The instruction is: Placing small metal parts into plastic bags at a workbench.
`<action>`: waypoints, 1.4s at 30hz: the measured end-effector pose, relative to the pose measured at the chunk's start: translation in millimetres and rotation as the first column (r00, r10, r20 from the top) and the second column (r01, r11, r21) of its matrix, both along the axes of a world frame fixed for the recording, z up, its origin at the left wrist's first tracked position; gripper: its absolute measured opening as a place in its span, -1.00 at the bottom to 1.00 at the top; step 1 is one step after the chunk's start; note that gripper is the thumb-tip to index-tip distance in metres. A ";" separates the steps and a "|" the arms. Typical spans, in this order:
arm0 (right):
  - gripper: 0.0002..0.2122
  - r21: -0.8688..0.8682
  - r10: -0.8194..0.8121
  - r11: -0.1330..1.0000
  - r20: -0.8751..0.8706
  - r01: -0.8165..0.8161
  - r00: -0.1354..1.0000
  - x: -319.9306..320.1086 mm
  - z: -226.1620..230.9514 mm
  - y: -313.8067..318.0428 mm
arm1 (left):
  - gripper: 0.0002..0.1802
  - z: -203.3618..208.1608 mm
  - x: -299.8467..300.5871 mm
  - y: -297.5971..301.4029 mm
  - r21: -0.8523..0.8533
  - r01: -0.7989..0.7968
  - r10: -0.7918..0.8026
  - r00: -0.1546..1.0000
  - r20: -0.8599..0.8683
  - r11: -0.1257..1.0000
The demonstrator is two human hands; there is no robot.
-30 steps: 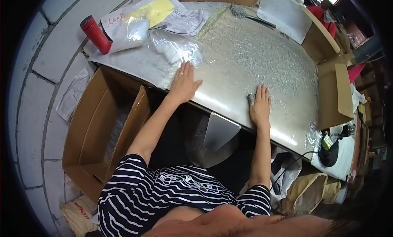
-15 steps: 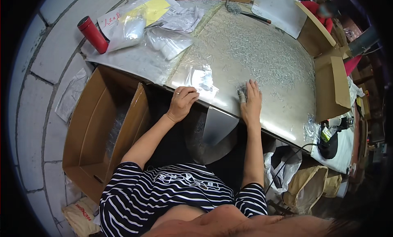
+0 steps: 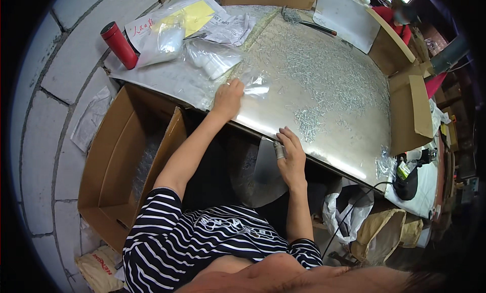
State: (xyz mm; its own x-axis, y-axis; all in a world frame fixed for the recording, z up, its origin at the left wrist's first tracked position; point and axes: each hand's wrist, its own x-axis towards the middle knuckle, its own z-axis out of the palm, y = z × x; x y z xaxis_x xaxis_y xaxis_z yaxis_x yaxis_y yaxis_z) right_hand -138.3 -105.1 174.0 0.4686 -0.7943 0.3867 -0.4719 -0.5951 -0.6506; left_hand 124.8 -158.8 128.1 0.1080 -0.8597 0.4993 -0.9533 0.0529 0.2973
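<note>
My left hand [image 3: 229,98] lies at the front edge of the metal tabletop [image 3: 253,115], its fingers closed on a clear plastic bag [image 3: 257,85]. My right hand [image 3: 291,160] is open at the same edge, further right, with a pale wrap round one digit. Just beyond it is a small heap of thin silvery nail-like pieces [image 3: 310,123]. Many more loose pieces [image 3: 334,73] are spread over the tabletop behind. Below the edge, between my arms, hangs a grey, translucent sheet-like flap [image 3: 268,164].
Plastic bags [image 3: 210,57], papers [image 3: 230,27] and a red flask [image 3: 120,46] stand on the left. An open cardboard box [image 3: 114,186] sits below them. A black-handled tool [image 3: 318,28] lies at the back. Cardboard [image 3: 412,111] walls the right side; a person [image 3: 400,17] is beyond.
My left hand has moved forward, and the plastic bag has shifted back with it. My right hand has drawn back toward the edge and left, uncovering the small heap of nail-like pieces.
</note>
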 end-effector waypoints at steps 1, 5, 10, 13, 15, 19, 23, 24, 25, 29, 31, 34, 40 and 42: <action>-0.69 -0.006 -0.018 1.000 0.006 0.018 1.000 -1.7 0.0 1.5 | -0.93 -0.2 8.7 -6.1 -0.043 -0.004 0.006 0.999 0.044 0.999; -0.70 -0.015 -0.046 0.999 0.060 0.047 0.997 -12.2 0.6 12.2 | -0.93 3.4 0.6 5.5 -0.147 0.063 -0.058 0.998 0.037 0.987; -0.71 0.002 -0.053 0.999 0.061 0.053 0.997 -21.1 -5.9 21.9 | -0.94 3.0 -13.4 34.3 -0.230 0.169 -0.192 0.978 -0.081 0.959; -0.72 0.002 -0.042 0.999 0.082 0.042 0.996 -22.3 -8.8 22.4 | -0.91 4.8 -20.9 50.2 -0.244 0.189 -0.242 0.947 -0.210 0.951; -0.72 0.021 -0.041 0.999 0.093 0.039 0.995 -24.4 -10.9 27.2 | -0.90 9.8 -28.4 58.4 -0.216 0.224 -0.275 0.929 -0.248 0.950; -0.71 0.056 -0.020 0.998 0.065 0.016 0.998 -23.9 -8.5 31.8 | -0.90 8.4 -32.9 63.2 -0.195 0.280 -0.330 0.889 -0.318 0.940; -0.69 0.049 0.012 0.999 0.048 -0.014 0.999 -25.4 -10.1 27.8 | -0.89 11.9 -29.4 62.3 -0.179 0.278 -0.326 0.868 -0.374 0.944; -0.69 0.049 0.017 0.999 0.047 -0.019 0.999 -19.5 -1.0 23.6 | -0.89 11.7 -28.7 62.2 -0.180 0.273 -0.322 0.870 -0.374 0.945; -0.66 0.152 -0.006 0.988 0.044 -0.001 0.999 -7.1 14.0 11.3 | -0.89 11.0 -27.2 60.6 -0.139 0.252 -0.287 0.877 -0.385 0.958; -0.46 0.350 -0.077 0.935 0.046 0.056 0.996 46.4 14.4 -96.9 | -0.88 0.1 -30.7 45.1 -0.162 0.239 -0.279 0.908 -0.313 0.957; -0.41 0.385 -0.100 0.922 0.124 0.045 0.987 67.8 -8.8 -145.9 | -0.84 -1.7 -35.2 43.0 -0.156 0.248 -0.286 0.906 -0.313 0.956; -0.50 0.544 -0.077 0.837 0.229 -0.062 0.970 104.0 -23.4 -186.8 | -0.85 -3.4 -36.5 45.1 -0.149 0.234 -0.271 0.904 -0.331 0.961; -0.89 -0.121 0.028 0.990 -0.299 -0.067 0.954 163.7 -9.6 -138.9 | -0.81 -4.2 -23.5 54.0 -0.195 0.245 -0.293 0.916 -0.275 0.950; -0.90 -0.185 0.004 0.981 -0.304 -0.063 0.953 189.4 -9.8 -143.3 | -0.81 -4.3 -23.9 52.2 -0.221 0.252 -0.304 0.920 -0.246 0.942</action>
State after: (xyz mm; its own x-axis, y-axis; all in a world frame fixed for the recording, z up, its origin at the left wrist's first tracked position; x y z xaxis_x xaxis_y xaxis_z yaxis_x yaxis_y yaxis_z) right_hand 51.1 -248.4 164.2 0.6115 -0.7017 0.3657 -0.6054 -0.7125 -0.3548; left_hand 101.0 -106.6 123.8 0.0318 -0.7722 0.6345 -0.7752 0.3817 0.5034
